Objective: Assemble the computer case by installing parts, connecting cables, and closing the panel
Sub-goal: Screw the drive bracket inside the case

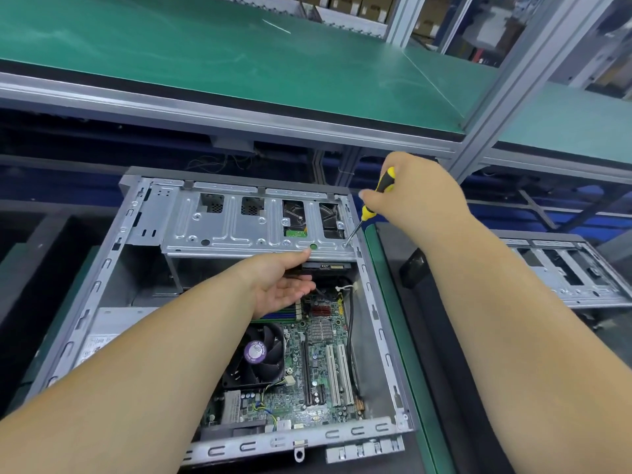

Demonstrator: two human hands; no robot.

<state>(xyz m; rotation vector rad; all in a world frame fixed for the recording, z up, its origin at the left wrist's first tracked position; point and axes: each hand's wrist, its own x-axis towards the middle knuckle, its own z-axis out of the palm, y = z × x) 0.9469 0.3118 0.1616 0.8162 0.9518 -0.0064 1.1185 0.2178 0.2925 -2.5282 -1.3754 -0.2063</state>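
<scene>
Right hand wrapped round yellow-and-black screwdriver, tip down at the corner of the silver metal drive cage in the open grey computer case, left hand open-fingered, thumb up against the cage edge.

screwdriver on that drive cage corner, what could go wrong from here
1. The screwdriver meets the drive cage at a slant, so its tip could slip off the screw at the corner.
2. A dropped screw could fall onto the motherboard lying open below.
3. The left hand sits under the cage edge, thumb on top, so it could get pinched or scraped if the cage shifts while the right hand pushes down.
</scene>
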